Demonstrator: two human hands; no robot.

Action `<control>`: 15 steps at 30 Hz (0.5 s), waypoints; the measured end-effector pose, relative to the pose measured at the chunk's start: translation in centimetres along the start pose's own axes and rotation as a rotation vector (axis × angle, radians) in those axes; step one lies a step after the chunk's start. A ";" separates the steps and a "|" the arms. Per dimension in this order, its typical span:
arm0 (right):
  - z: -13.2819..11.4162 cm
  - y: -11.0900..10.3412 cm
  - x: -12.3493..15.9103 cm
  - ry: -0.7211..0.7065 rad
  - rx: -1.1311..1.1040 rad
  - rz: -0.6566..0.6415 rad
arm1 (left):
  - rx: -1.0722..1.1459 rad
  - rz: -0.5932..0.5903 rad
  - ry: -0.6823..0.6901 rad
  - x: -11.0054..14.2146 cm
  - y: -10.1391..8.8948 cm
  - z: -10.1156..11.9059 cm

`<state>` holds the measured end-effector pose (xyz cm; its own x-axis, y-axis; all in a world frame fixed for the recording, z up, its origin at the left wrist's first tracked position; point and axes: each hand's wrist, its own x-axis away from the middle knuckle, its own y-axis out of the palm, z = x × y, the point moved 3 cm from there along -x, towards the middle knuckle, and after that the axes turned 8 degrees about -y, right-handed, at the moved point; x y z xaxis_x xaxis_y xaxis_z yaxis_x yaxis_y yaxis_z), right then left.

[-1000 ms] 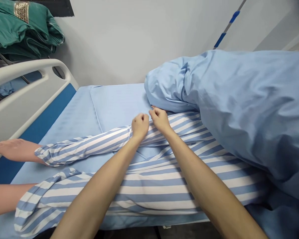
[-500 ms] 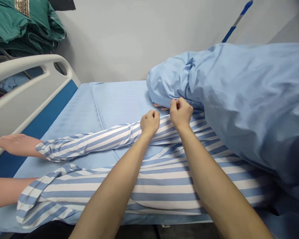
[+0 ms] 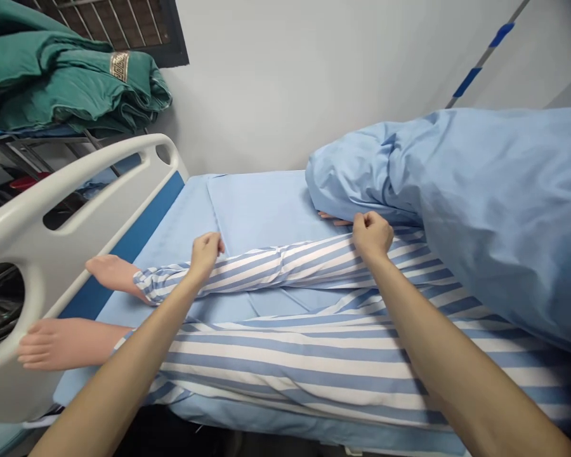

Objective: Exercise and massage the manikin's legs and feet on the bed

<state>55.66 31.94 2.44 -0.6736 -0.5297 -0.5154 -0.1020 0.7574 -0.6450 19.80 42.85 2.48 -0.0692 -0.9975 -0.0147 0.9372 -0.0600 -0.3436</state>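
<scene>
At far left, folded green cloth sits on a metal rack behind the white bed rail. Just inside that rail, the manikin's bare foot and a second bare foot poke out of striped pyjama trousers. Your left hand has slid down the far trouser leg and now sits near its ankle cuff, fingers bunched onto the cloth. Your right hand stays near the upper part of that same leg, pinching the fabric at its far edge. Your hands, close together a moment ago, are now well apart, both closed on the one leg, so most of its length now lies between them. That leg lies on the blue bed sheet, just beyond the nearer leg. The manikin's fingertips show under the bunched edge of the blue duvet, which covers the right side of the bed.
</scene>
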 end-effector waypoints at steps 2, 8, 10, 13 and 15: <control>-0.1 0.0 0.0 -0.003 0.018 -0.003 | 0.000 0.066 -0.036 -0.3 -3.4 -1.2; 0.0 0.2 0.3 -0.002 0.035 -0.022 | -0.251 0.218 0.013 0.5 -8.3 -4.9; 0.0 0.4 0.3 -0.006 0.054 -0.029 | -0.488 0.234 0.035 0.9 -8.3 -5.9; 0.1 0.6 0.0 0.025 0.104 -0.047 | -0.703 0.237 0.038 1.2 -7.7 -6.5; -0.1 0.7 -0.2 0.053 0.156 -0.078 | -0.741 0.241 0.005 1.3 -7.5 -6.6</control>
<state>55.60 32.62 2.18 -0.7065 -0.5602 -0.4325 -0.0435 0.6444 -0.7635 10.43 42.27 -1.13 0.1045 -0.9795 -0.1725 0.4532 0.2012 -0.8684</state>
